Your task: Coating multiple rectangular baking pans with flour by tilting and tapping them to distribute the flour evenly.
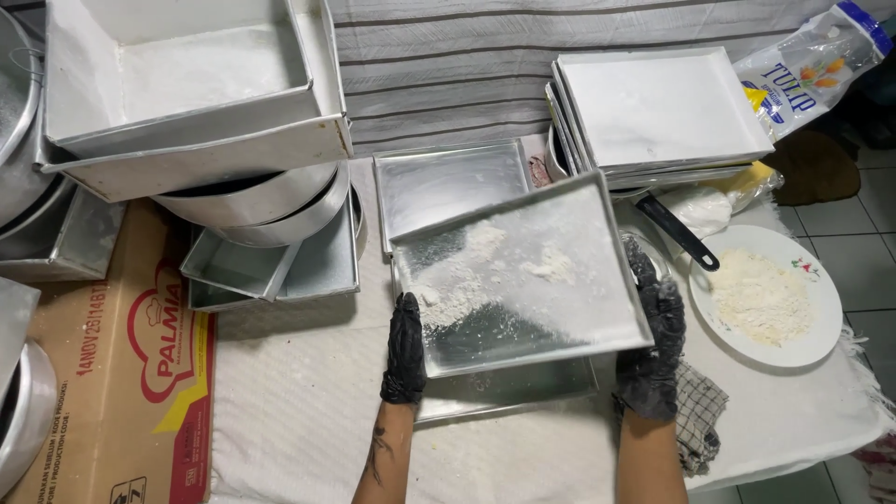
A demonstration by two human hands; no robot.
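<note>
Both my hands wear black gloves and hold a shallow rectangular metal baking tray [560, 322] tilted above the table. My left hand [405, 350] grips its near left edge. My right hand [651, 341] grips its right edge. White flour [485, 257] is scattered in clumps over the tray's greased bottom. Under it lies another metal tray [504, 392], partly hidden, and a third [448, 182] sits just behind.
A white plate of flour [767, 297] stands at the right, beside a black-handled tool [679, 233]. Floured trays [658, 107] are stacked behind it, near a flour bag [807, 65]. Deep square and round pans [191, 112] pile up at left, over a cardboard box [121, 373]. A checked cloth [700, 415] lies near my right wrist.
</note>
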